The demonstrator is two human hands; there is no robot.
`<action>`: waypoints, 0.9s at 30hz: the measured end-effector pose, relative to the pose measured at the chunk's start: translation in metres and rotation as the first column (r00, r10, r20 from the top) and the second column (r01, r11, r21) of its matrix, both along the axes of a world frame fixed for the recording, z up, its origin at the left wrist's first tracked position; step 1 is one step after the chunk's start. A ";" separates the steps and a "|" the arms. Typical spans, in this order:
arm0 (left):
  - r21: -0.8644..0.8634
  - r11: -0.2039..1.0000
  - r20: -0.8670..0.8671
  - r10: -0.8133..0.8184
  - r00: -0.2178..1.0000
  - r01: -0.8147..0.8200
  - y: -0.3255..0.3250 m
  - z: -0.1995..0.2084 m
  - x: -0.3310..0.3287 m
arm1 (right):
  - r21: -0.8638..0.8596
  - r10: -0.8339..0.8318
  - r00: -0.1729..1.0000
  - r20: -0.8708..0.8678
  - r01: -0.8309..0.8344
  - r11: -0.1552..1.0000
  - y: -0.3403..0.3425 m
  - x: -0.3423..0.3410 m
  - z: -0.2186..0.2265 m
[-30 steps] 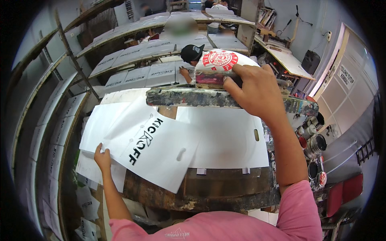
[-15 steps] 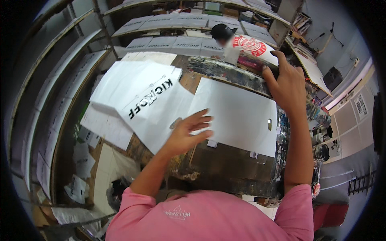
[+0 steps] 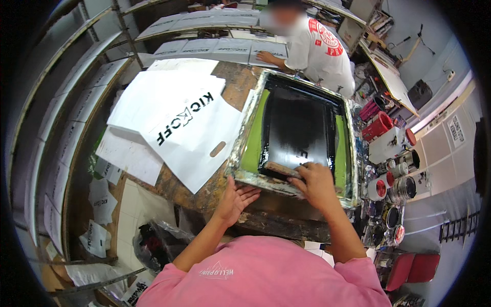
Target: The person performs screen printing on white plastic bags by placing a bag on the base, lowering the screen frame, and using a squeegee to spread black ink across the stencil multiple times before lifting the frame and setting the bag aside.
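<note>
A screen-printing frame [image 3: 247,130] lies flat on the worktable, its mesh coated with wet black ink [image 3: 296,120] between green side strips. Near the frame's close edge, my right hand [image 3: 316,185] is closed on the wooden handle of a squeegee [image 3: 280,170], whose blade is hidden in the ink. My left hand [image 3: 238,201] is open, palm turned up, with its fingertips by the frame's near left corner; whether they touch it I cannot tell. To the left, white bags [image 3: 176,115] with black printing and an oval handle slot lie in a loose pile.
Shelving [image 3: 66,133] with rows of white printed bags stands at the left and back. Beyond the table is a co-worker in a white shirt [image 3: 319,59], one hand near the back shelf. Ink cans [image 3: 401,188] crowd the right side; red chairs [image 3: 411,273] stand lower right.
The frame has come down flat, covering the white bag. My right hand has moved from the raised frame to the squeegee. My left hand has drawn nearer me. The co-worker has risen higher in view.
</note>
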State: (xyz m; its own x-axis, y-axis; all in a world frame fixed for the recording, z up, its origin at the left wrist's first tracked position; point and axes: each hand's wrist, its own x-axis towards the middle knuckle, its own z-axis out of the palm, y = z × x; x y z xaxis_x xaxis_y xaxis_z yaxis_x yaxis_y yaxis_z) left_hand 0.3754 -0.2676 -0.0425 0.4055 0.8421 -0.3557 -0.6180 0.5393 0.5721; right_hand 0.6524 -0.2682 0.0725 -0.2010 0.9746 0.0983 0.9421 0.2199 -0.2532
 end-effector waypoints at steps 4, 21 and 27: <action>-0.121 0.993 -0.032 -0.018 0.999 0.014 0.003 -0.022 -0.005 | -0.140 -0.021 0.997 -0.072 0.011 0.990 -0.008 -0.011 -0.038; 0.046 0.993 0.006 -0.111 0.994 0.110 -0.003 -0.039 -0.021 | 0.323 -0.051 0.989 0.142 0.003 0.946 0.293 0.100 -0.112; 0.094 0.989 0.137 -0.129 0.982 0.117 -0.006 -0.054 -0.029 | -0.009 0.110 0.989 0.096 -0.109 0.994 0.392 0.149 -0.065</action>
